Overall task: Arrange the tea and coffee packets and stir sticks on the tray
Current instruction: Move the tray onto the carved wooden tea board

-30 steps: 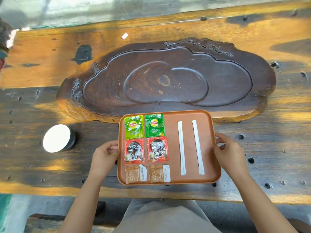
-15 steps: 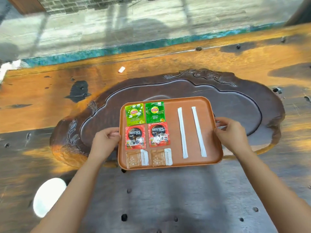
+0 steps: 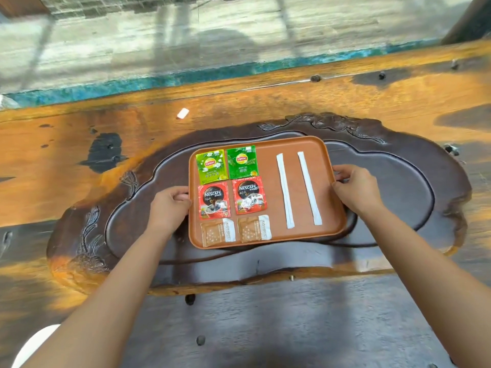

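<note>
Head view: tray [image 3: 297, 236] sits over carved wooden slab [image 3: 398, 197], near its centre. Left hand [image 3: 170, 205] and right hand [image 3: 354, 188] both clamped on tray's side rims. 6 loose packets [image 3: 229, 193] and 2 stir sticks [image 3: 297, 189] look light, slippery, likely to slide; keep tray level, grip rims.

A white round object [image 3: 34, 346] is cut off at the bottom-left corner.

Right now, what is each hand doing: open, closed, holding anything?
Left hand: closed on the left edge of the orange tray.
Right hand: closed on the tray's right edge.
</note>
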